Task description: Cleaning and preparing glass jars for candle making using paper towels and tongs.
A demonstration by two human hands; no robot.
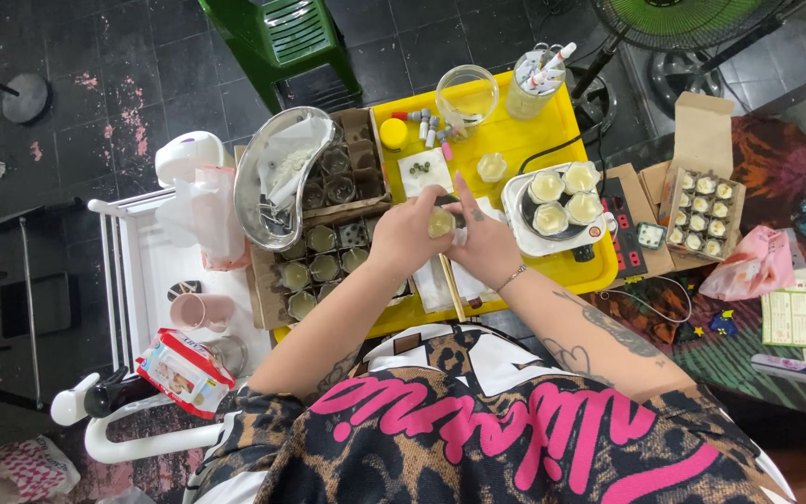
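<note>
Between both hands (409, 233) (487, 245), small jar (440, 222)

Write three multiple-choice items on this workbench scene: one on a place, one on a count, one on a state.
1. Where does the metal bowl sit relative to the yellow tray?
A. left of it
B. right of it
C. on the floor

2. How many cream-filled jars stand on the white warmer?
A. one
B. three
C. six

3. What are the left hand and right hand doing?
A. resting apart
B. together gripping a small jar
C. holding scissors

Answers: 1 A, the bowl lies left. 2 B, three show. 3 B, both hands meet on it.
</note>
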